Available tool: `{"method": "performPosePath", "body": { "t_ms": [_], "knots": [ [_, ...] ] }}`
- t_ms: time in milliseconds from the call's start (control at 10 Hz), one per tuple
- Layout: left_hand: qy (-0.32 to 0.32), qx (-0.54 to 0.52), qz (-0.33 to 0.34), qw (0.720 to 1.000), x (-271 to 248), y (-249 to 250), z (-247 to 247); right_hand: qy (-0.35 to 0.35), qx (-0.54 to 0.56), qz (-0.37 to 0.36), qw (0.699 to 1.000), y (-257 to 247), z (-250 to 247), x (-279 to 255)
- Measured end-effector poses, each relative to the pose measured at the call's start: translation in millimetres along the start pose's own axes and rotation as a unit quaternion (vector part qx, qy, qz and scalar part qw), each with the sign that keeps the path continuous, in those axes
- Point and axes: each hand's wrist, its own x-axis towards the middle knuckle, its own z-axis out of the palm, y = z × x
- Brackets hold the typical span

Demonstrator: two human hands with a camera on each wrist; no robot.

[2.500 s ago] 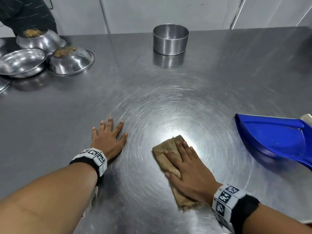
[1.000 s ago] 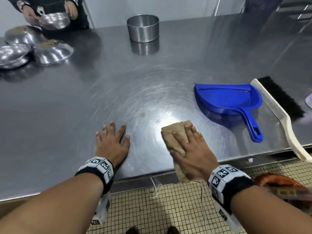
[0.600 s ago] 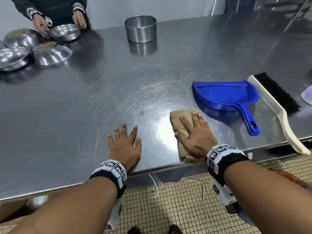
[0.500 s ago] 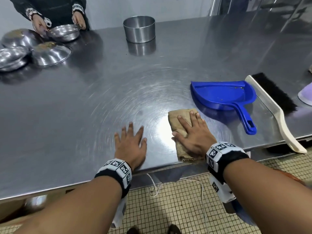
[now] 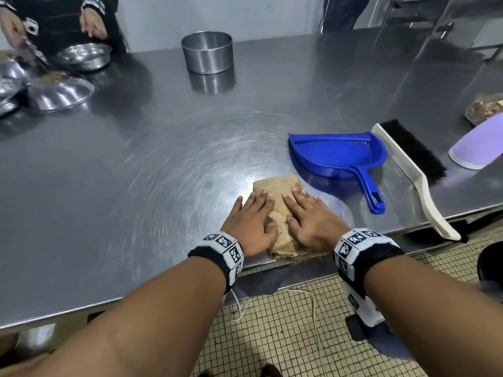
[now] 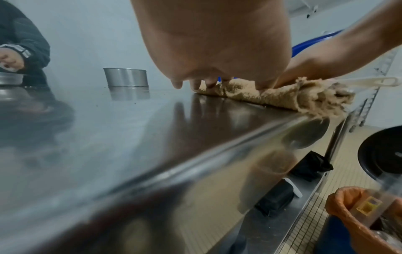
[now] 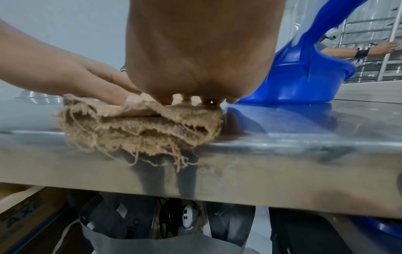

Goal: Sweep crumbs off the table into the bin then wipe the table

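Note:
A folded tan cloth (image 5: pixel 277 189) (image 6: pixel 280 96) (image 7: pixel 139 127) lies at the near edge of the steel table (image 5: pixel 136 172), its frayed end hanging over the rim. My left hand (image 5: pixel 251 221) lies flat on the cloth's left side, fingers straight. My right hand (image 5: pixel 307 219) presses flat on its right side. A blue dustpan (image 5: pixel 340 156) (image 7: pixel 304 75) sits just right of the cloth. Beyond it lies a cream-handled brush (image 5: pixel 411 170) with black bristles. An orange-lined bin (image 6: pixel 356 221) stands on the floor below, to the right.
A round steel tin (image 5: pixel 207 51) stands at the far middle. Steel bowls (image 5: pixel 61 92) lie far left, where another person's hands (image 5: pixel 92 23) work. A purple object (image 5: pixel 479 145) and a bag of scraps (image 5: pixel 484 108) lie at the right edge. A black bin (image 6: pixel 383 153) stands on the floor.
My left hand slid right from the bare table onto the cloth, beside the right hand. The cloth has stayed at the near edge by the dustpan.

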Motion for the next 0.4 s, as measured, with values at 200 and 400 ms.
{"method": "performPosePath", "body": {
  "t_ms": [200, 400],
  "knots": [
    [-0.040, 0.004, -0.005, 0.999, 2, -1, 1, -0.026, -0.017, 0.009, 0.999, 1, -2, 6],
    [-0.018, -0.027, -0.024, 0.999, -2, -4, -5, -0.014, 0.000, 0.031, 0.999, -10, -9, 4]
  ]
}}
